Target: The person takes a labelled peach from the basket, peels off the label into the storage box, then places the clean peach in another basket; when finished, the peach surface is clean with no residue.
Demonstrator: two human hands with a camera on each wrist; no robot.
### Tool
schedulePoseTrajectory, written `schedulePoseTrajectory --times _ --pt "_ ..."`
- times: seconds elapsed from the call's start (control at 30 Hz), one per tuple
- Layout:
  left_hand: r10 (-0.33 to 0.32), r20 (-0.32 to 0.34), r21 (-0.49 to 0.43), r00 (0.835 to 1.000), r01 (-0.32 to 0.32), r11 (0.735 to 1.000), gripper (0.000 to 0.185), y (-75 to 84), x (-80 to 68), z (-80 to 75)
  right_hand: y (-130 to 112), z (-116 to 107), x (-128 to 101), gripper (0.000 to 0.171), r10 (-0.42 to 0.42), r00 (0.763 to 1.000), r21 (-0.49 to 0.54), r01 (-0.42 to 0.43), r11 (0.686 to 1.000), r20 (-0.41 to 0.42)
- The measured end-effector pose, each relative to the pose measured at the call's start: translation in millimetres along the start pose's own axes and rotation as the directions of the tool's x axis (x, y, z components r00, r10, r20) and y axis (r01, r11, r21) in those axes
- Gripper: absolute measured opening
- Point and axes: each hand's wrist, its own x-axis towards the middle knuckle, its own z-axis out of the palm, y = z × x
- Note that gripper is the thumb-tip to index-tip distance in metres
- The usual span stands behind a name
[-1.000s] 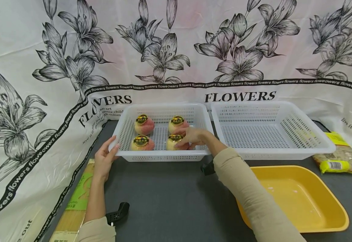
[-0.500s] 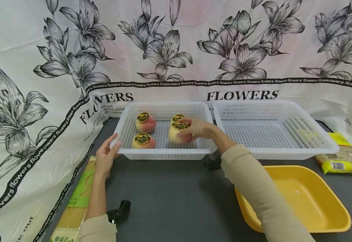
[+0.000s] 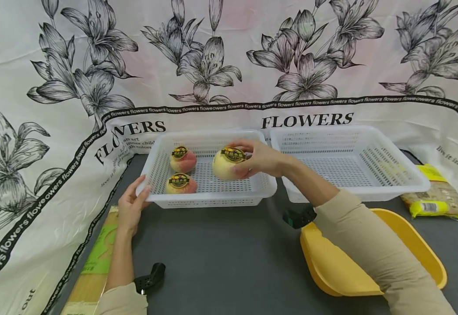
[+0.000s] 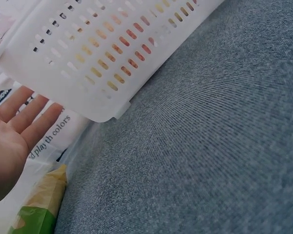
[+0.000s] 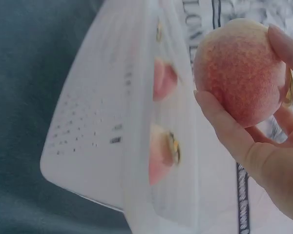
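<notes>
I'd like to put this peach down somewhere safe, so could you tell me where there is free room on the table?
The right white basket has a bare floor. The dark tabletop is free between the left basket and the yellow tray. The left basket is crowded on its left, with two peaches there, while the right hand holds a peach above it.

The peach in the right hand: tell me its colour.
The peach is pinkish-red mottled over pale yellow, with a gold-and-black sticker on top. The skin shows best in the right wrist view.

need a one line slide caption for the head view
Right hand lifts a stickered peach above the left white basket while the left hand touches its corner.
</notes>
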Motion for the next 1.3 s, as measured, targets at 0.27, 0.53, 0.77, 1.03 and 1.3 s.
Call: schedulePoseTrajectory --times 0.27,0.53,0.77,1.03,1.3 --pt "-0.002 0.000 0.001 1.000 0.002 1.000 0.047 -0.8 -2.1 -3.9 8.1 25.5 -34.5 0.070 -0.110 0.992 -0.190 0.120 0.974 0.065" --pt "-0.001 -0.022 -0.045 1.000 0.000 0.999 0.046 -0.5 -1.8 -4.0 21.7 47.3 -58.6 0.067 -0.077 0.991 -0.147 0.093 0.985 0.111" --pt "-0.024 -0.026 -0.105 0.999 0.021 0.994 0.045 -0.9 -0.4 -1.4 45.9 61.4 -71.1 0.066 0.009 0.987 -0.106 0.008 0.994 0.158" --pt "-0.036 -0.034 -0.114 0.999 0.032 0.993 0.044 0.3 0.4 2.8 76.8 77.9 -82.5 0.065 0.092 0.996 -0.211 -0.087 0.974 0.018" --pt "-0.046 -0.065 -0.091 0.997 0.040 0.995 0.044 4.4 -0.4 7.5 84.9 85.9 -87.8 0.066 0.157 0.986 -0.177 -0.163 0.971 -0.049"
